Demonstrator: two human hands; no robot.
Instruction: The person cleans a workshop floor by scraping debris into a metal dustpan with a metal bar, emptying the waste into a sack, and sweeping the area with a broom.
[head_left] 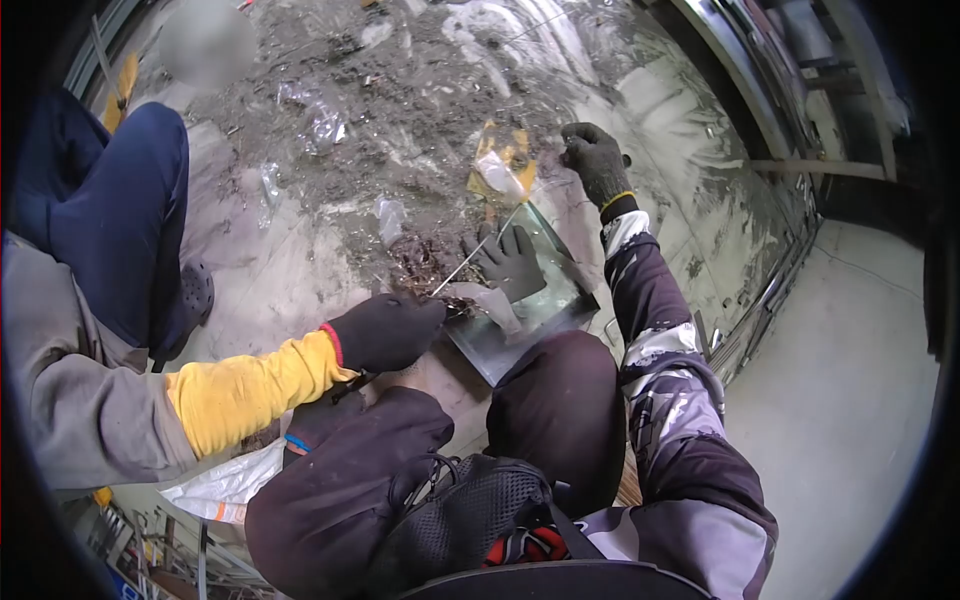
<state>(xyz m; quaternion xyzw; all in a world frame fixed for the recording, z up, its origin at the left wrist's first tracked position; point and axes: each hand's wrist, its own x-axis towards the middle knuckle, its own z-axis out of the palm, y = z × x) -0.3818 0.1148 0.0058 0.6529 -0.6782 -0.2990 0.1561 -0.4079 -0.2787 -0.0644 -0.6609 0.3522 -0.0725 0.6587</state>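
Right hand (593, 165): fingers curled, grip unclear, just beside yellow wrapper (507, 149) on dirty floor (270, 270). Left hand unseen. Empty-looking glove (511, 264) on panel (562, 290). Co-worker's hand (392, 331) holds rod (463, 265); best give it room.

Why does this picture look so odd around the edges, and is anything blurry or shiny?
Head view: corners fall to black and the scene bows outward, probably from a very wide lens; head view, upper left: a round grey patch is blurred featureless; head view, upper middle: crumpled clear plastic film glints.
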